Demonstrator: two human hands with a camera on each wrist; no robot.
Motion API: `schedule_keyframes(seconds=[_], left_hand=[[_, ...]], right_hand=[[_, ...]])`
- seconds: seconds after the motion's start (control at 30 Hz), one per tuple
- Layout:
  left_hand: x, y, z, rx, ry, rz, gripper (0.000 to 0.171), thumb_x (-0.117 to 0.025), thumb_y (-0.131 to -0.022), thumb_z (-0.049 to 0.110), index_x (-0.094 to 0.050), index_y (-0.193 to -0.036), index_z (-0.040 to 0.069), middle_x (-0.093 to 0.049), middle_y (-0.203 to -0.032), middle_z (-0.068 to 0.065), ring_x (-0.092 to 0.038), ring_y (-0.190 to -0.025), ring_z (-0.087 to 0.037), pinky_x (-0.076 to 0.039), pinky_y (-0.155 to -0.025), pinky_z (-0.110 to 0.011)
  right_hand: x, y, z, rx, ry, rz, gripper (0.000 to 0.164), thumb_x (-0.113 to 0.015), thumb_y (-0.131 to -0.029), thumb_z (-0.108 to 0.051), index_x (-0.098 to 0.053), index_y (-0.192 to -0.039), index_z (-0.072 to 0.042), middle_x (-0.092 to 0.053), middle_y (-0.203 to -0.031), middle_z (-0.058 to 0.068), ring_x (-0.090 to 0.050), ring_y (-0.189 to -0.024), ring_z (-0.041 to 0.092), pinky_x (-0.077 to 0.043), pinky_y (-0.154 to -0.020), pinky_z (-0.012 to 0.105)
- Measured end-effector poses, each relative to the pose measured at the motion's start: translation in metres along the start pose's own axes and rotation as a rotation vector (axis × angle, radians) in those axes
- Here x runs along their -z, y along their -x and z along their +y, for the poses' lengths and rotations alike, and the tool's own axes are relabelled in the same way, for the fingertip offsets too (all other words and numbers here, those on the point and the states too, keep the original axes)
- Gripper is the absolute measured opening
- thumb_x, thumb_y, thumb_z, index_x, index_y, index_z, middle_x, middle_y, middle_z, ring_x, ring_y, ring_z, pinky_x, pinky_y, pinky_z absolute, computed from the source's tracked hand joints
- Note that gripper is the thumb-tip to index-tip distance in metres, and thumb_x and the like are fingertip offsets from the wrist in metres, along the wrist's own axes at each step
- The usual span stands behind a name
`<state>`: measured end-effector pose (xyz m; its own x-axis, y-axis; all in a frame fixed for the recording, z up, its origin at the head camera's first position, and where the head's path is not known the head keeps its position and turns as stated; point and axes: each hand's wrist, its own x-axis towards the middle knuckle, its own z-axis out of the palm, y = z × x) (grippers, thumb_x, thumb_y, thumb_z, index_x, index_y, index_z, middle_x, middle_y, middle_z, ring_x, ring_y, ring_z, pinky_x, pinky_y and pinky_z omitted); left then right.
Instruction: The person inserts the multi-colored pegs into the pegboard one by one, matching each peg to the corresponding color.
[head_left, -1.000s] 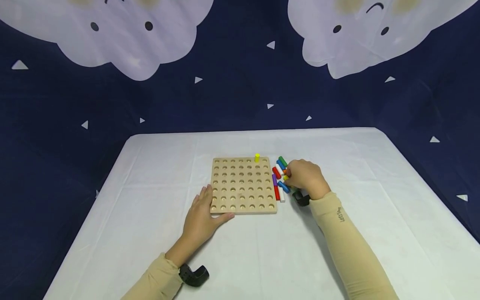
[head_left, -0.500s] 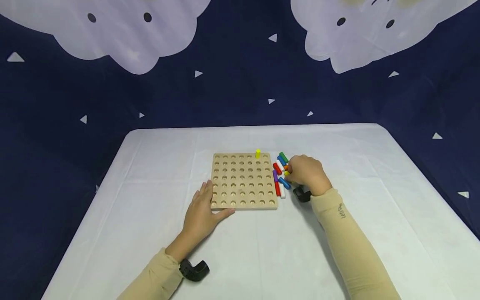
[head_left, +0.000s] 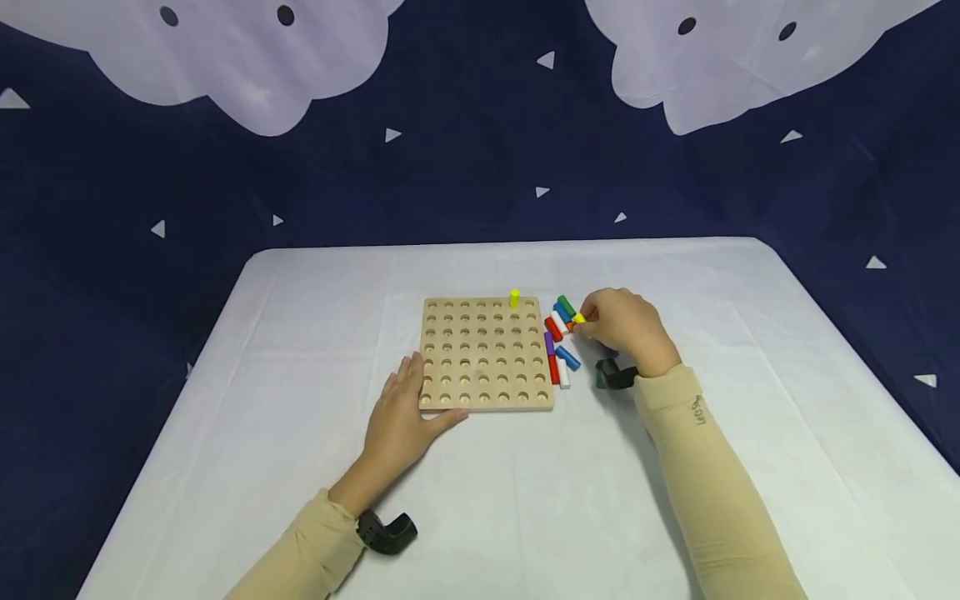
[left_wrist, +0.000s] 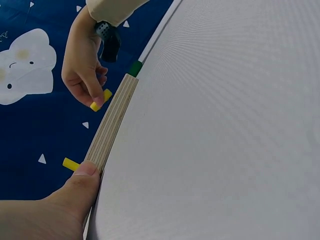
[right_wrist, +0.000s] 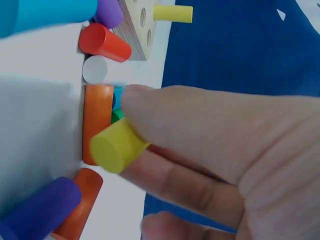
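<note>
A square wooden pegboard (head_left: 473, 353) with rows of round holes lies on the table. One yellow peg (head_left: 514, 298) stands upright in its far row, towards the right. My left hand (head_left: 397, 421) steadies the board's near left corner, fingers extended along the left side and thumb against the front edge. Just right of the board, my right hand (head_left: 626, 327) pinches a second yellow peg (right_wrist: 117, 147) between thumb and fingers, above the loose pegs. In the right wrist view that peg is tilted, with an orange peg (right_wrist: 97, 122) lying behind it.
Loose pegs lie beside the board's right edge, among them a green peg (head_left: 566, 306), a blue peg (head_left: 568, 358), a purple peg (head_left: 549, 342) and a white peg (head_left: 564, 374). A white cloth covers the table (head_left: 322, 325); a dark blue backdrop (head_left: 450, 200) hangs behind.
My right hand has lifted the yellow peg out of the pile and moved slightly away and to the right. The left hand stays at the board's corner. The head view has tilted slightly.
</note>
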<state>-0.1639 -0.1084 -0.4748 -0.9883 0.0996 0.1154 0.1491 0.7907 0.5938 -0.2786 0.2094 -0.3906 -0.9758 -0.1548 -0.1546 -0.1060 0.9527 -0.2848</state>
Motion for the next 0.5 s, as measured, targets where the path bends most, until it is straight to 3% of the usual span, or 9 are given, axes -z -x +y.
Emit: schedule_keyframes(seconds=[0.23, 0.5], left_hand=[[0.0, 0.0, -0.001, -0.004, -0.007, 0.007, 0.114, -0.077, -0.077, 0.06, -0.024, -0.154, -0.005, -0.028, -0.16, -0.021, -0.024, -0.152, -0.033, -0.017, -0.126, -0.047], [0.0, 0.0, -0.001, -0.011, -0.004, 0.011, 0.114, -0.076, -0.077, 0.061, -0.025, -0.154, -0.006, -0.029, -0.16, -0.021, -0.023, -0.152, -0.033, -0.017, -0.126, -0.048]], right_hand=[[-0.002, -0.007, 0.007, 0.014, -0.096, 0.067, 0.032, -0.074, -0.089, -0.031, -0.069, -0.111, -0.008, -0.07, -0.104, 0.01, -0.06, -0.091, 0.028, -0.049, -0.078, 0.043], [-0.003, -0.016, 0.015, 0.012, -0.208, 0.121, 0.029, -0.072, -0.091, -0.029, -0.066, -0.112, -0.01, -0.07, -0.111, 0.011, -0.06, -0.084, 0.027, -0.049, -0.076, 0.04]])
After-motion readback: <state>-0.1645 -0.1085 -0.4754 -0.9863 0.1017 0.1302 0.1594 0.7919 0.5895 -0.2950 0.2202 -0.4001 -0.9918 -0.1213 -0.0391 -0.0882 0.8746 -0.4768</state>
